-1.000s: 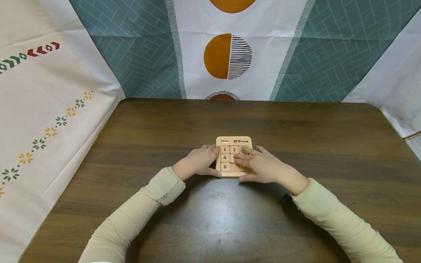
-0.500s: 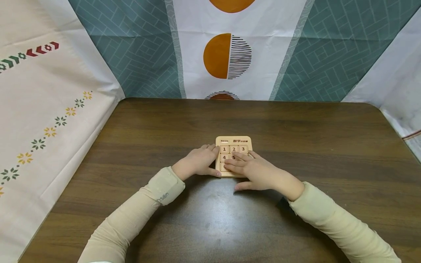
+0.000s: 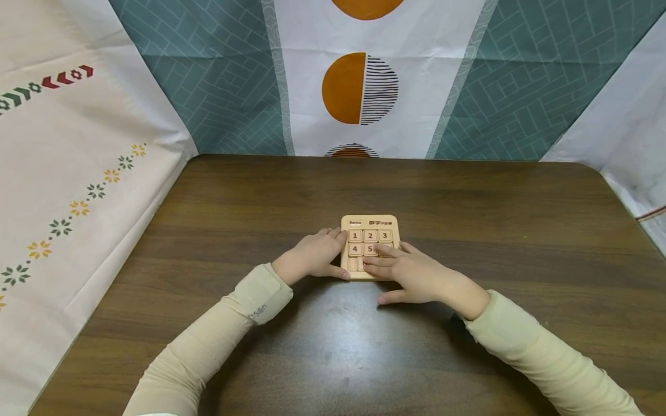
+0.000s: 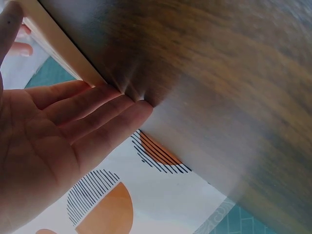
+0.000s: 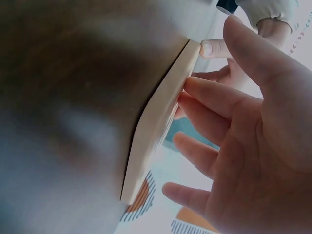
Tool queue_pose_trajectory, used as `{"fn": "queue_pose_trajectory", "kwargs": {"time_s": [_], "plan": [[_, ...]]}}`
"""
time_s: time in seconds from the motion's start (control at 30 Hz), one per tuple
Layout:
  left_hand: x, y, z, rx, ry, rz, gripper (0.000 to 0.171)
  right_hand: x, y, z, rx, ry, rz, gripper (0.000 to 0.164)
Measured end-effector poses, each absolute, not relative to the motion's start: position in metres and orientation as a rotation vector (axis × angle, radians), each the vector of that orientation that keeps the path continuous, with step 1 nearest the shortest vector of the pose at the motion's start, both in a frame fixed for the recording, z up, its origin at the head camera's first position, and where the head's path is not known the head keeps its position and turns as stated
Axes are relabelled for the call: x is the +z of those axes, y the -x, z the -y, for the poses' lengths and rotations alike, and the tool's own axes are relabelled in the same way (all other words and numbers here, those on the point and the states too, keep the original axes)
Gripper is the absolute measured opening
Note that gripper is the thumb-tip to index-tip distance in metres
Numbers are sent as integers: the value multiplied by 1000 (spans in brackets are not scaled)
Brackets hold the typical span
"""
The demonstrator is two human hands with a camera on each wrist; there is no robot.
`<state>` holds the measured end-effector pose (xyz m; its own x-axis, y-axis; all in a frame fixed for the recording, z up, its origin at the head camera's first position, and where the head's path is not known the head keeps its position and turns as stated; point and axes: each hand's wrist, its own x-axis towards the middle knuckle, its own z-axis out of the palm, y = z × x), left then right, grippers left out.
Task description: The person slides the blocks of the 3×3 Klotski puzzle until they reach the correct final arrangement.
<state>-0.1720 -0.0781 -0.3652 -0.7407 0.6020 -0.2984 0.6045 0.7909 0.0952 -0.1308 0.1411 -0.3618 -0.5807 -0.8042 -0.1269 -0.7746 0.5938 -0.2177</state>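
Observation:
A wooden sliding number puzzle [image 3: 364, 218] lies flat on the table in the head view. Tiles 1, 2 and 3 fill its top row, with tile 4 [image 3: 355, 249] and tile 5 [image 3: 369, 249] below. The bottom-left slot [image 3: 352, 264] is bare. My left hand [image 3: 318, 254] rests along the puzzle's left side, fingers straight, thumb at the near corner; the left wrist view shows its fingers against the wooden edge [image 4: 68, 48]. My right hand [image 3: 416, 277] reaches over from the right, two extended fingers on a bottom-row tile [image 3: 360, 264], hiding the tiles at lower right.
The brown wooden table [image 3: 260, 190] extends around the puzzle. Behind it hangs a teal and white patterned cloth [image 3: 229, 86], and a cream cloth with flower motifs [image 3: 104, 144] borders the left side.
My right hand moved left and nearer over the bottom row, then back right. A bottom-row tile has slid right, baring the bottom-left slot. The left hand stayed in place.

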Motion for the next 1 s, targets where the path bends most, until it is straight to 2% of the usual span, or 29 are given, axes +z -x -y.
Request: {"fn": "queue_pose_trajectory", "kwargs": {"time_s": [0.37,1.0], "plan": [[-367,173,78,-17,-921,-2671,91,-361,132,-150,-200,1266,-2601,63],[-367,173,79,-15,-928,-2653,92,-362,142,-122,-185,1283,-2569,67]]}}
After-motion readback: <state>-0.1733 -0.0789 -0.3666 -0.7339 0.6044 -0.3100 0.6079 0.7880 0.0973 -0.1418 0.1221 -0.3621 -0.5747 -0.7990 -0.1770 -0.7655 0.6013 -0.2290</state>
